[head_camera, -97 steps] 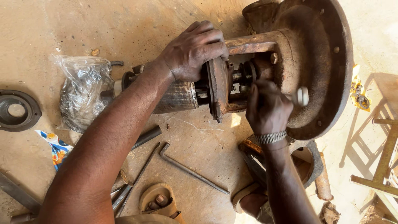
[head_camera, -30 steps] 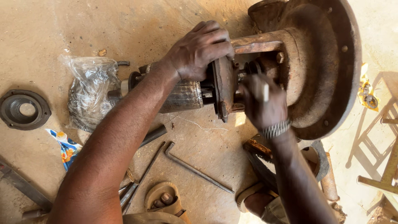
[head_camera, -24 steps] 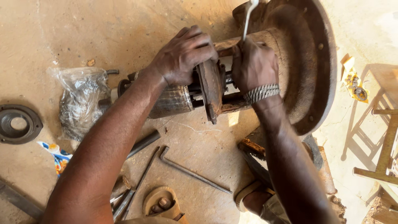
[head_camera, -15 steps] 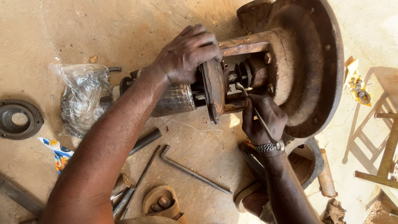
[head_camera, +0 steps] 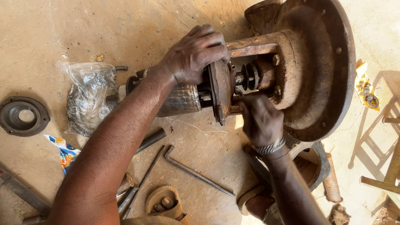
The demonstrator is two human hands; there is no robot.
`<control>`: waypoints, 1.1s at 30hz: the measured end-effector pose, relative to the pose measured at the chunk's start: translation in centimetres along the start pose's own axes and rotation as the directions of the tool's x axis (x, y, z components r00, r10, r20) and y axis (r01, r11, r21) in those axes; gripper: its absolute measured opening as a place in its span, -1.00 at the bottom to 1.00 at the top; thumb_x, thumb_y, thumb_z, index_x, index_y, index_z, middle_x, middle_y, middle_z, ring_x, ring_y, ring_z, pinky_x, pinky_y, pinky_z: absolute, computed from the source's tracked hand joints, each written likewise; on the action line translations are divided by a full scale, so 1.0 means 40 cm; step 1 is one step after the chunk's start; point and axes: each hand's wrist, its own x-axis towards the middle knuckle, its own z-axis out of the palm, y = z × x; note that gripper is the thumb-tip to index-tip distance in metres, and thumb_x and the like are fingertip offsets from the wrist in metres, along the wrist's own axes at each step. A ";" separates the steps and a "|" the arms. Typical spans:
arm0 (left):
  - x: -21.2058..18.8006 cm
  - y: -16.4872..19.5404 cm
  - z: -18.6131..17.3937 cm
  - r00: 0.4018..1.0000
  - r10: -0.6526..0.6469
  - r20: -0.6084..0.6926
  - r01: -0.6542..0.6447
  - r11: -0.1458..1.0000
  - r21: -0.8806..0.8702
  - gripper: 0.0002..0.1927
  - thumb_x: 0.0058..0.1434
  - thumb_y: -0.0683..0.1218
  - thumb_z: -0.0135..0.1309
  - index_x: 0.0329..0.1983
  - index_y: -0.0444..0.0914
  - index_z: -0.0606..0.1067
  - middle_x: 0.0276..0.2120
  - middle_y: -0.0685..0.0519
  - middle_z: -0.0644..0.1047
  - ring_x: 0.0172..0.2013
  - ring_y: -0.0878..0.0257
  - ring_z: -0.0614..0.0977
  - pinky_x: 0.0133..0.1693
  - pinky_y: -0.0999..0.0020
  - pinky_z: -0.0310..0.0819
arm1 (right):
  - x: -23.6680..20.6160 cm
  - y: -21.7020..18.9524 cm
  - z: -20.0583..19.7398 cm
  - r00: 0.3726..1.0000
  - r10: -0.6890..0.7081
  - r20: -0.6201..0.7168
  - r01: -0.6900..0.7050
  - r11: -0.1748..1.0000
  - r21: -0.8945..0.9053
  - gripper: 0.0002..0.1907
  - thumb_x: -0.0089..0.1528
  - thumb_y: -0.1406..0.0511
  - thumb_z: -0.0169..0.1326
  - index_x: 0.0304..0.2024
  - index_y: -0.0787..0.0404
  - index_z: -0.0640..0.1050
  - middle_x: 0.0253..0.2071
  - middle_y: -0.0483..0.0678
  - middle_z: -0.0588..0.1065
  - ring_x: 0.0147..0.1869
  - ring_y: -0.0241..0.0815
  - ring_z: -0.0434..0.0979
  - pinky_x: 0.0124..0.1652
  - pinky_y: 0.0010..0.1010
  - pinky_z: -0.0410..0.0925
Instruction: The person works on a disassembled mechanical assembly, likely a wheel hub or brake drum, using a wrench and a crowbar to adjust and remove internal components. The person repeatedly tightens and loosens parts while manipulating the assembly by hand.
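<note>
A big rusty flanged housing lies on its side on the sandy ground. A rusty disc flange and a grey cylinder stick out of its left end. A threaded shaft with nuts shows in the housing's open window. My left hand grips the top of the disc flange and cylinder from above. My right hand is blurred, fingers curled, pressed against the underside of the assembly just below the shaft. The thin metal tool it held a moment ago is hidden by the fingers.
A clear plastic bag of parts lies left of the cylinder, and a round ring flange further left. An L-shaped bar and thin rods lie in front. A wooden stool stands at right.
My right hand swung a thin metal tool up over the housing, then came down under the shaft. It now sits slightly lower against the assembly's underside. My left hand kept its grip.
</note>
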 end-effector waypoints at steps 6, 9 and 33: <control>0.005 0.018 -0.028 0.987 -0.049 0.153 0.055 0.998 -0.033 -0.30 -0.27 -0.32 0.42 -0.01 -0.04 0.52 -0.12 0.15 0.47 -0.03 0.20 0.44 0.02 0.32 0.43 | 0.237 0.079 0.013 0.880 0.317 0.353 -0.281 0.948 -0.149 -0.78 0.45 0.20 -0.02 -0.15 0.11 0.62 -0.53 -0.08 0.54 -0.66 -0.22 0.40 -0.65 -0.33 0.31; 0.008 0.034 -0.045 0.985 -0.114 0.130 0.114 0.993 0.007 -0.23 -0.41 -0.32 0.41 -0.06 0.04 0.53 -0.11 0.19 0.50 0.00 0.24 0.48 0.10 0.26 0.45 | 0.233 0.060 0.027 0.887 0.386 0.253 -0.300 0.899 -0.319 -0.72 0.45 0.15 0.01 -0.22 0.15 0.60 -0.58 -0.05 0.52 -0.68 -0.23 0.36 -0.68 -0.34 0.27; 0.022 0.039 -0.056 0.986 -0.110 0.128 0.126 0.984 -0.124 -0.27 -0.40 -0.36 0.38 -0.09 -0.01 0.54 -0.16 0.17 0.48 -0.03 0.15 0.47 0.14 0.19 0.41 | -0.096 -0.043 0.032 0.977 0.046 -0.207 -0.052 0.998 -0.023 -0.92 0.40 0.36 0.14 -0.12 0.24 0.50 -0.22 0.06 0.59 -0.22 -0.13 0.65 -0.33 -0.37 0.50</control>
